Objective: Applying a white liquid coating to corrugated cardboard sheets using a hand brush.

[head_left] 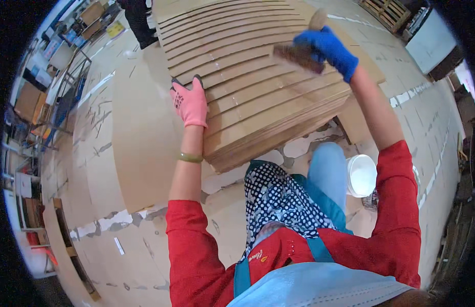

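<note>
Nearest my camera, along the bottom rim, is the pale blue face mask, with the red sleeves reaching out past it. I have the right hand, in a blue glove, wrapped round a wide brown brush whose handle rises behind the knuckles. The brush is over the right part of a stack of cardboard sheets, fanned so that their edges step away in rows. Blur keeps me from telling whether the bristles touch. My left hand, in a pink glove with dark fingertips, rests against the stack's left edge; I cannot tell whether it pinches a sheet or merely presses.

I'd judge the fan to be the weak point: a hard sideways stroke could drag the upper sheets out of step, especially if the left hand let up. An overloaded brush might drip or leave streaks, and uneven pressure could miss some strips.

Further out, a white bucket stands beside the right knee, where a careless shift might knock it over. A loose board lies left of the stack, and another person's dark-clad legs stand beyond it.
</note>
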### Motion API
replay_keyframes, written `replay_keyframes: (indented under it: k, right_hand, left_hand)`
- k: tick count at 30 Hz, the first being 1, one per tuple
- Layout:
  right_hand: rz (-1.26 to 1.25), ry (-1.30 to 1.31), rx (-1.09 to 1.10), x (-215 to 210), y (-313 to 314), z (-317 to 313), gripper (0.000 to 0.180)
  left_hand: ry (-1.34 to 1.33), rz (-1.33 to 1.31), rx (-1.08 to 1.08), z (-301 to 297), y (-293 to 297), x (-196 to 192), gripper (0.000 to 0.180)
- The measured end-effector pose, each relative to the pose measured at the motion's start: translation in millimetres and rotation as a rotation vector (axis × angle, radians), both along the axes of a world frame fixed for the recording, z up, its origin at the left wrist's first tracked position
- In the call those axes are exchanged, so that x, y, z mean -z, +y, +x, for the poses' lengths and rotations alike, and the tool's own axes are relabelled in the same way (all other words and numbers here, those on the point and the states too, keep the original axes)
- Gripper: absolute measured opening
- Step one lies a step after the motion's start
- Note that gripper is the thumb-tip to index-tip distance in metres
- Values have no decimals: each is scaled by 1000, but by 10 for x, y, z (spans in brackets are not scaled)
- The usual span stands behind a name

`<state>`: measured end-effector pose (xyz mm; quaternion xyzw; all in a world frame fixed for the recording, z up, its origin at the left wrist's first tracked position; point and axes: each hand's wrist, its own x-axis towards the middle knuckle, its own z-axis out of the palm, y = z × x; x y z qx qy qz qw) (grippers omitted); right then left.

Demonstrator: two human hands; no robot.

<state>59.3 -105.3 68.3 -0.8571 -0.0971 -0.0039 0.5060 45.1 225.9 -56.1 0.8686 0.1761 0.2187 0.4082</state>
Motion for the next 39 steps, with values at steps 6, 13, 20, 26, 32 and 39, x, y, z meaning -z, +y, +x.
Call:
replay_keyframes:
  k: [6, 13, 20, 26, 32, 39]
  right_hand:
    - [585, -353, -19, 341, 91, 1621, 12]
    - [-154, -554, 55, 197, 532, 2192, 22]
    - [5, -12, -230, 275, 560, 1406, 17]
    - [408, -267, -291, 320, 452, 2033, 23]
    - [122, -248, -234, 486, 894, 1573, 20]
    - [-98, -412, -314, 846, -39, -742, 17]
  left_hand:
    - [-10, 1, 36, 40, -114, 63, 76]
    - [-41, 25, 42, 72, -178, 24, 74]
    - [0, 7, -7, -49, 30, 88, 72]
    - [-53, -49, 123, 124, -258, -71, 69]
    - [-134, -53, 166, 209, 84, 178, 60]
    - [-119, -37, 101, 64, 117, 157, 59]
